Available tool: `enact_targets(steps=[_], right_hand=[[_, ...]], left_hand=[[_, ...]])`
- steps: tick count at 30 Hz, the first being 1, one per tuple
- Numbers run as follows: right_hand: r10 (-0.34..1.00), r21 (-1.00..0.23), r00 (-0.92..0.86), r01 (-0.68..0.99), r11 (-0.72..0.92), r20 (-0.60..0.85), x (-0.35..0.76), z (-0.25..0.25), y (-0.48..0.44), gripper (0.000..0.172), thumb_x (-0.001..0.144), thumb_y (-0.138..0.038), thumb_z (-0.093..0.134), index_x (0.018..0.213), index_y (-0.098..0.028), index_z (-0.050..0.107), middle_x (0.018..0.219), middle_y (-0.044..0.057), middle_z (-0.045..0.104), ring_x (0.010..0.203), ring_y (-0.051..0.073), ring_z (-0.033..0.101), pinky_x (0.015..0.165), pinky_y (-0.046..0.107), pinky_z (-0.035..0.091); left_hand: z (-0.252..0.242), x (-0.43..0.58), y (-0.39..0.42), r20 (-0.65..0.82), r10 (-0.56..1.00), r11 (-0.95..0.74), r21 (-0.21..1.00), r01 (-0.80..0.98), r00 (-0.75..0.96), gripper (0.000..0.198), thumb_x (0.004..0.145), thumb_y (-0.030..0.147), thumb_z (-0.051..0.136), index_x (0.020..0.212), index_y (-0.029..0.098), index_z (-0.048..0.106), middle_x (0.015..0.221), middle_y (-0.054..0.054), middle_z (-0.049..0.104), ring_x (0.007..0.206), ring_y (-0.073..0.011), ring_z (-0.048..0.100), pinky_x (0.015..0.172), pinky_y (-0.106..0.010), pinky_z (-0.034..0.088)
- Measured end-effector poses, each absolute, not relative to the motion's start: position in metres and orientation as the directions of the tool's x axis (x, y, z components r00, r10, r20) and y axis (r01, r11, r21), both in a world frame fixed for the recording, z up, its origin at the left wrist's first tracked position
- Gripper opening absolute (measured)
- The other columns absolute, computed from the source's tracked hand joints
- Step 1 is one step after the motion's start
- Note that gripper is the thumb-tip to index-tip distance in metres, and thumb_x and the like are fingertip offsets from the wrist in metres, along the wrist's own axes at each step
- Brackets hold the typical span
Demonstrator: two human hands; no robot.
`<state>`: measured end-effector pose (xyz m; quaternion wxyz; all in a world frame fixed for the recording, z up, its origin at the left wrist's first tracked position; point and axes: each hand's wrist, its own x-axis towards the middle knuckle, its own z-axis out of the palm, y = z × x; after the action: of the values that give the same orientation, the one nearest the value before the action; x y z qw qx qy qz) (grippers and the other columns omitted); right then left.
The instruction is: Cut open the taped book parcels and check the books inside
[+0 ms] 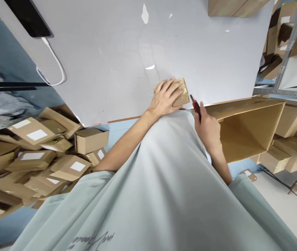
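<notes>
My left hand (165, 97) lies flat on top of a small taped cardboard box (182, 97) at the near edge of the white table (127, 52), fingers spread over its lid. My right hand (208, 127) is closed around a red and black utility knife (196, 106), whose tip points at the box's right end, just beside it. My pale green shirt hides the table edge below both hands.
A large open cardboard carton (245, 129) lies on its side right of my right hand. Several small labelled boxes (44, 153) are piled on the floor at left. A black phone (29, 17) with a white cable (56, 66) sits at the table's far left. Shelves with boxes (289, 42) stand at right.
</notes>
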<state>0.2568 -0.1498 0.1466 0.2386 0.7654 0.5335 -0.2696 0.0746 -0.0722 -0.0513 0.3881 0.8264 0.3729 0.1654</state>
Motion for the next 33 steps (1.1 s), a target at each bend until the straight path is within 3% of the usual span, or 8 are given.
enact_targets(steps=[5, 7, 9, 12, 17, 25, 30, 33], right_hand=[[0.808, -0.353, 0.305, 0.781, -0.515, -0.504, 0.312, 0.063, -0.125, 0.051, 0.122, -0.050, 0.032, 0.146, -0.020, 0.065, 0.116, 0.015, 0.085, 0.094, 0.026, 0.080, 0.087, 0.036, 0.063], [0.807, -0.529, 0.268, 0.640, -0.557, -0.526, 0.319, 0.008, -0.108, 0.047, 0.122, -0.048, 0.029, 0.143, -0.021, 0.061, 0.131, 0.014, 0.082, 0.096, 0.019, 0.080, 0.082, 0.029, 0.064], [0.760, -0.579, 0.237, 0.525, -0.624, -0.605, 0.313, -0.039, -0.094, 0.041, 0.121, -0.047, 0.034, 0.138, -0.019, 0.060, 0.138, 0.016, 0.080, 0.105, 0.016, 0.079, 0.083, 0.026, 0.065], [0.716, -0.599, 0.162, 0.441, -0.668, -0.679, 0.288, -0.078, -0.085, 0.041, 0.120, -0.049, 0.041, 0.136, -0.017, 0.061, 0.131, 0.016, 0.081, 0.102, 0.017, 0.080, 0.083, 0.030, 0.068], [0.739, -0.631, 0.051, 0.485, -0.606, -0.671, 0.253, -0.071, -0.090, 0.049, 0.120, -0.056, 0.038, 0.136, -0.017, 0.063, 0.118, 0.013, 0.079, 0.090, 0.020, 0.078, 0.079, 0.035, 0.069], [0.892, -0.547, 0.021, 0.783, -0.296, -0.452, 0.263, -0.018, -0.079, 0.073, 0.120, -0.069, 0.019, 0.145, -0.017, 0.062, 0.115, 0.014, 0.074, 0.099, 0.025, 0.076, 0.087, 0.038, 0.065], [0.925, -0.419, 0.043, 0.883, -0.212, -0.377, 0.276, -0.012, -0.061, 0.074, 0.120, -0.066, 0.017, 0.145, -0.013, 0.062, 0.115, 0.017, 0.075, 0.101, 0.028, 0.075, 0.091, 0.042, 0.062], [0.937, -0.376, 0.028, 0.911, -0.168, -0.349, 0.275, -0.005, -0.057, 0.070, 0.121, -0.060, 0.017, 0.145, -0.013, 0.063, 0.116, 0.018, 0.076, 0.103, 0.029, 0.075, 0.094, 0.043, 0.061]], left_hand=[[-0.044, 0.045, -0.076, -0.076, 0.792, -0.348, 0.759, 0.551, 0.606, 0.111, 0.092, 0.083, 0.078, 0.180, 0.028, 0.041, 0.187, -0.020, 0.039, 0.176, -0.0494, 0.030, 0.146, -0.072, 0.013], [-0.041, 0.022, -0.083, -0.110, 0.823, -0.298, 0.751, 0.589, 0.557, 0.118, 0.090, 0.087, 0.079, 0.183, 0.027, 0.036, 0.187, -0.022, 0.039, 0.177, -0.0513, 0.026, 0.145, -0.076, 0.010], [-0.039, -0.005, -0.095, -0.144, 0.856, -0.237, 0.745, 0.624, 0.497, 0.123, 0.087, 0.089, 0.079, 0.183, 0.028, 0.033, 0.186, -0.023, 0.039, 0.178, -0.0525, 0.021, 0.144, -0.079, 0.009], [-0.040, -0.045, -0.118, -0.206, 0.909, -0.092, 0.748, 0.657, 0.362, 0.124, 0.085, 0.091, 0.081, 0.183, 0.031, 0.034, 0.189, -0.021, 0.033, 0.180, -0.0516, 0.015, 0.143, -0.078, 0.017], [-0.060, -0.078, -0.149, -0.352, 0.921, 0.198, 0.790, 0.581, 0.165, 0.132, 0.083, 0.095, 0.080, 0.185, 0.035, 0.020, 0.192, -0.020, 0.019, 0.177, -0.0467, 0.026, 0.135, -0.065, 0.045], [-0.092, -0.034, -0.122, -0.249, 0.958, 0.137, 0.829, 0.543, 0.138, 0.127, 0.093, 0.085, 0.078, 0.187, 0.030, 0.014, 0.189, -0.025, 0.028, 0.179, -0.0429, 0.025, 0.143, -0.064, 0.032], [-0.129, -0.013, -0.110, -0.285, 0.930, 0.167, 0.891, 0.421, 0.233, 0.139, 0.085, 0.091, 0.080, 0.185, 0.018, 0.018, 0.183, -0.033, 0.037, 0.174, -0.0446, 0.037, 0.138, -0.066, 0.039], [-0.130, -0.022, -0.108, -0.273, 0.920, 0.159, 0.915, 0.371, 0.280, 0.136, 0.085, 0.092, 0.079, 0.186, 0.024, 0.021, 0.179, -0.028, 0.045, 0.169, -0.0433, 0.047, 0.135, -0.064, 0.044]])
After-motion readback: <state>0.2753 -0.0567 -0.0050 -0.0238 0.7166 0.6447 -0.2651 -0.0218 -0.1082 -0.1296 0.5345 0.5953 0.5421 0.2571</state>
